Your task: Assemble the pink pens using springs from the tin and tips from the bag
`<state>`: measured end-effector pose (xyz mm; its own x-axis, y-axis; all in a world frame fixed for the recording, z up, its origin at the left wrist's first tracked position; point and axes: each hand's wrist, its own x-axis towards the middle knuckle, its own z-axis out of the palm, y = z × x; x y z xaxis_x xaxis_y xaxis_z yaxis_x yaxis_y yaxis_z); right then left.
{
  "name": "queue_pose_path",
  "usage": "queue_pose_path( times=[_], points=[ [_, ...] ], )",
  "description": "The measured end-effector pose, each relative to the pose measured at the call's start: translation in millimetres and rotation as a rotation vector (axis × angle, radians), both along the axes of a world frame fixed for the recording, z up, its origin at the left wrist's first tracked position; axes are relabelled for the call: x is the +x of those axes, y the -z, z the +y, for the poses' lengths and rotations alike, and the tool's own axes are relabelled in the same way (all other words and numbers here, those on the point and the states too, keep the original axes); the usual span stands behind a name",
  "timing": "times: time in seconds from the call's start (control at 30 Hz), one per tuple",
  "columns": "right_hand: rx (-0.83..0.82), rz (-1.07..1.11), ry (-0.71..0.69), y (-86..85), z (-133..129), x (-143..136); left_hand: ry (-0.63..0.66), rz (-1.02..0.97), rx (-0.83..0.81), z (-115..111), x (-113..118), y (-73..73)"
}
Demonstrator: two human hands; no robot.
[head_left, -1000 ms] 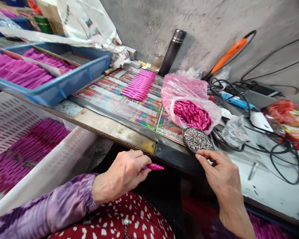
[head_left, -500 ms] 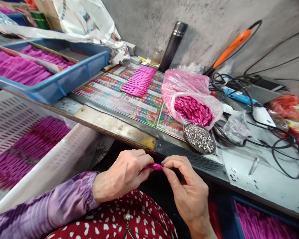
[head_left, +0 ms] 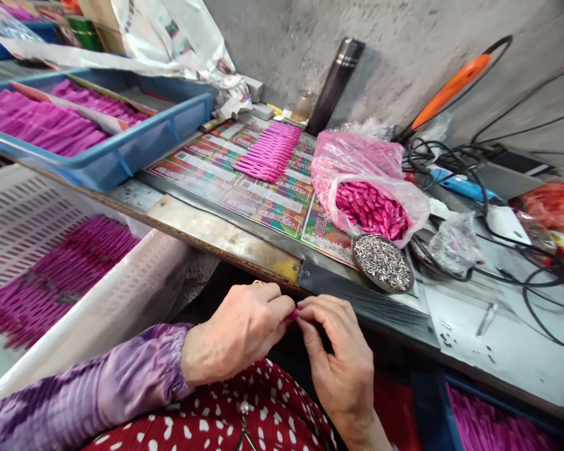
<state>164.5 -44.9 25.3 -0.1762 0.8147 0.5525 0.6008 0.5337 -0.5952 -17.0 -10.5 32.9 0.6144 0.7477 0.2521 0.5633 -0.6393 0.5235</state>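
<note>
While the left hand (head_left: pixel 237 332) curls closely around a slim pink piece (head_left: pixel 294 314) near the lower centre of the frame, the right hand (head_left: pixel 341 357) meets it from the right, thumb and forefinger drawn into a narrow pinch at the piece's end. Only a short bit of pink shows between the two sets of fingertips; whether the right fingertips also hold something small cannot be told. Both hands are in front of the bench (head_left: pixel 235 241), near its edge. Above and right of them, a round dish (head_left: pixel 398 290) of small metal bits (head_left: pixel 383 260) sits just beside an open pink bag (head_left: pixel 357 156) of glossy pink parts (head_left: pixel 373 210).
</note>
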Motion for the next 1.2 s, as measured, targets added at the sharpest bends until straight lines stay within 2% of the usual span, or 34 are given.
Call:
queue_pose_path(
  times=[0.3,0.47,0.57,0.7,0.9,1.03,1.2],
  points=[
    [0.417,-0.244,-0.019,26.4,6.2,4.4,-0.040,0.096,0.031,-2.2,0.6,4.2],
    [0.438,-0.278,-0.018,20.7,17.3,14.4,-0.036,0.112,0.098,12.6,-3.1,-2.8],
    [0.437,-0.258,0.075,15.4,27.1,25.7,-0.070,0.137,0.119,41.0,-14.7,-9.8],
    [0.453,-0.232,0.157,16.7,40.6,40.2,-0.225,0.206,0.157,99.9,-40.8,-14.9],
    [0.417,-0.160,0.154,28.3,50.5,44.3,-0.301,0.262,0.234,186.0,-71.7,-18.0],
    [0.428,-0.162,0.135,33.9,51.8,44.7,-0.286,0.281,0.269,220.0,-73.8,-13.1],
    [0.471,-0.172,0.138,38.8,53.4,48.3,-0.258,0.282,0.303,240.1,-67.4,-1.3]
  ],
)
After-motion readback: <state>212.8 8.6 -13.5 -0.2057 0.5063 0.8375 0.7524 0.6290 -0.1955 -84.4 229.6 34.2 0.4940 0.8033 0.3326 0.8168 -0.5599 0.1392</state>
